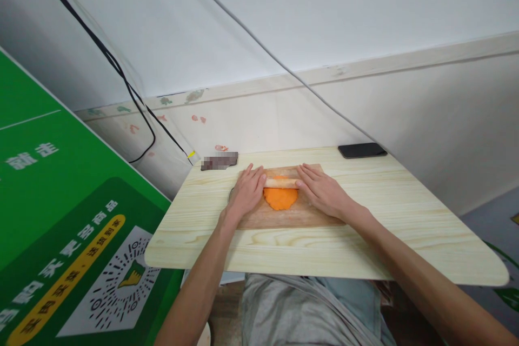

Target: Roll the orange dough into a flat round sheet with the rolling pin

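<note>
A pale wooden rolling pin (280,184) lies crosswise over a flattened piece of orange dough (281,199), which has an uneven edge. Beneath them is a brown wooden board (284,221). My left hand (248,189) holds the pin's left end, fingers reaching forward over it and thumb alongside. At the other end, my right hand (322,190) holds the pin in the same way, its fingers angled forward and left. Both hands cover the pin's ends, so only its middle shows. A little of the dough shows beyond the pin.
The board rests on a light wood-grain table (413,227) against a white wall. A black phone (362,150) lies at the back right, a blurred-out dark object (219,161) at the back left. Part of a round rim (231,194) shows beside my left hand. A green printed panel (81,200) stands left.
</note>
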### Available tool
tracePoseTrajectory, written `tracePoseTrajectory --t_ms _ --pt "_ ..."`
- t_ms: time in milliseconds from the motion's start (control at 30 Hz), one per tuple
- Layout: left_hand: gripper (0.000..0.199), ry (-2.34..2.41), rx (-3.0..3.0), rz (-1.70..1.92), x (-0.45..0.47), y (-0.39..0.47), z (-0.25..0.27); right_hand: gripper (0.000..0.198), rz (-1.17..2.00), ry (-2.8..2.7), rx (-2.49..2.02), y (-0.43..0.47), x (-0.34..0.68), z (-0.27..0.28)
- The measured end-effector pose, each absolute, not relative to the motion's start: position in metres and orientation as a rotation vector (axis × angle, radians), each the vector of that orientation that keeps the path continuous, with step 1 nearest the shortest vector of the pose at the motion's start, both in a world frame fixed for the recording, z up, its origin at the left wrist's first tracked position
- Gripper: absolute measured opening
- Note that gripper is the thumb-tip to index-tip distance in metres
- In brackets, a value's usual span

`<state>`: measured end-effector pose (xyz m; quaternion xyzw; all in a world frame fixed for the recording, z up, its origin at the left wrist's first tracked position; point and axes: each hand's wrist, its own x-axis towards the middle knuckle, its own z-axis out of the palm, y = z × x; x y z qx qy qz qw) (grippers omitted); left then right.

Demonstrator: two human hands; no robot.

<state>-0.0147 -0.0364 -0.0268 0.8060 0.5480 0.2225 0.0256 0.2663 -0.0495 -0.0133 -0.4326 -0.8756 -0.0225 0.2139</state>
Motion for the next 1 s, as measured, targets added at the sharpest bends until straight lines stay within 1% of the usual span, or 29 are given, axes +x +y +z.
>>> tracePoseTrajectory --t_ms 133,233,400,600,800,1000 --pt "0.054 1.641 2.61 0.647 -0.015 -0.049 -0.02 0.071 -0.116 -2.453 -1.216 -0.065 0.266 -0.016" --pt "0.054 1.652 2.66 0.688 -0.015 -0.062 -0.02 0.068 -0.168 -2.454 -1.187 -0.08 0.266 -0.017" --pt "0.055 1.744 2.625 0.753 -0.016 -0.091 -0.027 0.063 -0.247 -2.453 -1.124 -0.108 0.264 -0.015" --pt "0.051 1.785 2.588 0.831 -0.016 -0.127 -0.033 0.06 -0.27 -2.458 -1.083 -0.136 0.262 -0.009" --pt "0.054 1.791 2.622 0.875 -0.016 -0.144 -0.04 0.064 -0.224 -2.446 -1.041 -0.136 0.265 -0.008" --pt "0.055 1.816 2.616 0.854 -0.012 -0.13 -0.039 0.061 -0.203 -2.476 -1.067 -0.113 0.266 -0.011"
